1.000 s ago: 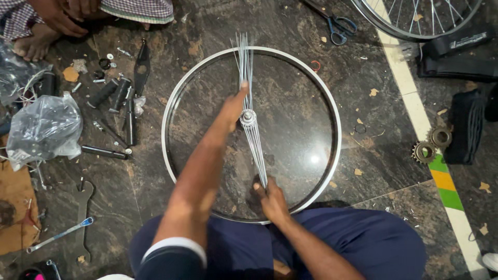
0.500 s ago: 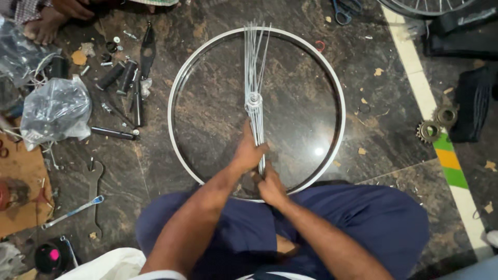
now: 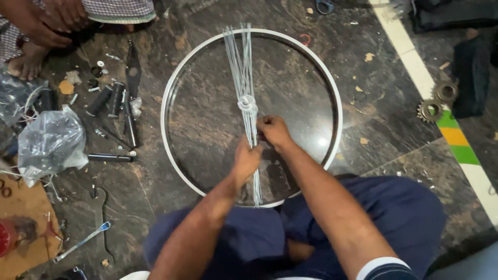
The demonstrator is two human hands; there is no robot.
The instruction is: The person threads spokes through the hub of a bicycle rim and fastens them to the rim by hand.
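A silver bicycle wheel rim [image 3: 171, 85] lies flat on the dark stone floor in front of my knees. A small hub [image 3: 248, 105] sits at its middle, with a bundle of thin steel spokes [image 3: 239, 57] fanning up to the far edge and down to the near edge. My left hand [image 3: 247, 158] grips the lower spokes just below the hub. My right hand [image 3: 274, 129] pinches the same lower spokes beside it, slightly higher and to the right.
Left of the rim lie dark tools and axle parts [image 3: 116, 103], a crumpled clear plastic bag [image 3: 49, 142] and a spanner [image 3: 83, 241]. Another person's hands and foot [image 3: 36, 31] are at the top left. Two sprockets [image 3: 438, 101] lie at the right by a white floor stripe.
My left hand came back from the hub to the lower spokes. My right hand moved up from the near rim edge to just below the hub.
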